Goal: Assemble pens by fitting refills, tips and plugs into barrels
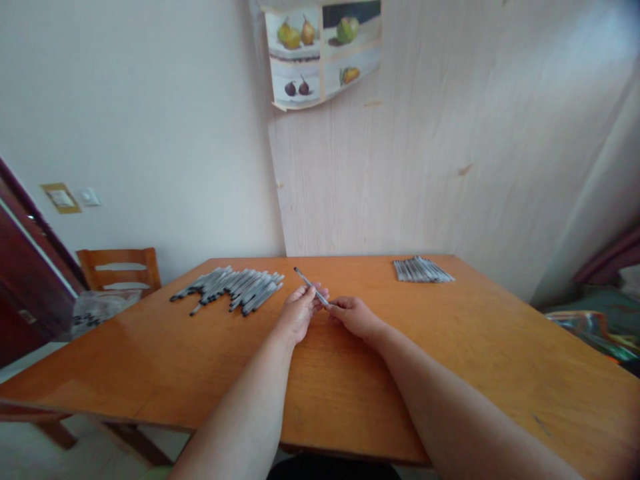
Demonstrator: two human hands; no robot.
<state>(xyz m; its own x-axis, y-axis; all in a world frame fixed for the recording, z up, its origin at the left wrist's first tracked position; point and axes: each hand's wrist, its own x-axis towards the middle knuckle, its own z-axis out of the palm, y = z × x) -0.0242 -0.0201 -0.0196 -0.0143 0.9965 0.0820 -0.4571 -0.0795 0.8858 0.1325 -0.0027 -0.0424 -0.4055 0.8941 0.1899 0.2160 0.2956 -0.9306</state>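
Observation:
Over the middle of the table, my left hand [301, 309] is closed around a slim pen [307, 278] with a clear grey barrel and a dark end pointing up and to the left. My right hand [351, 315] pinches the pen's other end, low and to the right, so both hands hold the same pen. To the left of my hands lies a loose, spread pile of similar pens [253, 287], many with black ends. At the far right a smaller, neater row of pens [423, 269] rests side by side. My right fingertips cover the pen's lower tip.
The orange-brown wooden table [350, 400] reaches back to the wall. Beyond its left edge stand a wooden chair [123, 257] and a clear plastic bag [103, 308] with dark pieces inside. Colourful packaging [587, 327] sits past the right edge. A fruit poster [323, 53] hangs above.

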